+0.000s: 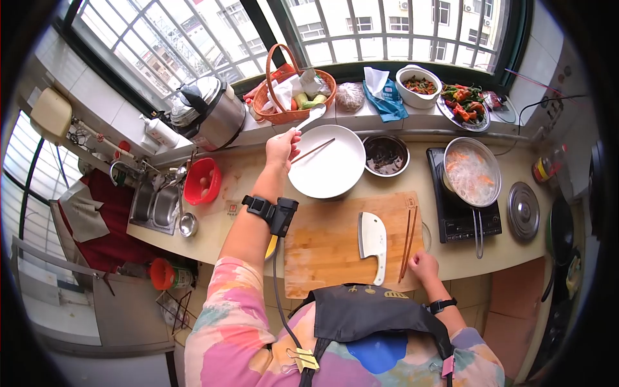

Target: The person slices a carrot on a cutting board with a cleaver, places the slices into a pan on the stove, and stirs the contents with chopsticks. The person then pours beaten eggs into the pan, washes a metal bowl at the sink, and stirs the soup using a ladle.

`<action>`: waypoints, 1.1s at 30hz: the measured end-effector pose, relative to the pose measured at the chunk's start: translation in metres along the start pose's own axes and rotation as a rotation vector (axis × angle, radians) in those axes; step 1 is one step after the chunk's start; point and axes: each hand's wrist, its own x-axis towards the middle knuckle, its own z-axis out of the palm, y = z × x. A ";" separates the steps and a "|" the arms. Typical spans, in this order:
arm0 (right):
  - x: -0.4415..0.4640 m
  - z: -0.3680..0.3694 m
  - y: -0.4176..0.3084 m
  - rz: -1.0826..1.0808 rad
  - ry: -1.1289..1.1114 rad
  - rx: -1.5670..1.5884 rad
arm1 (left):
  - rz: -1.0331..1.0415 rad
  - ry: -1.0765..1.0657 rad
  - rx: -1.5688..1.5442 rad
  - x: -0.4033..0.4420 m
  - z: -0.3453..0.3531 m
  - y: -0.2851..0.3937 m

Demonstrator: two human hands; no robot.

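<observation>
My left hand (282, 148) is closed around the handle of a white spoon (314, 113), held over the far left rim of a large white bowl (335, 171). A thin brown stick, like a chopstick (314, 149), lies across that bowl with its near end close to my fingers; whether they touch it I cannot tell. My right hand (425, 265) makes a fist beside the right edge of the wooden cutting board (322, 238), with nothing visible in it. On the board, a pair of chopsticks (408, 244) lies left of that fist, and a white-handled cleaver (373, 245) lies farther left.
A pot (472, 173) of bubbling food stands on an induction cooker (448, 222), its handle pointing toward me. Its lid (523, 211) lies to the right. A metal bowl (386, 155) holds dark food. Leftward are a red basket (202, 182) of eggs and a sink (157, 208).
</observation>
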 end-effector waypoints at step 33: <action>-0.001 0.008 -0.002 0.017 0.034 -0.065 | -0.275 -0.153 -0.225 -0.096 -0.046 -0.111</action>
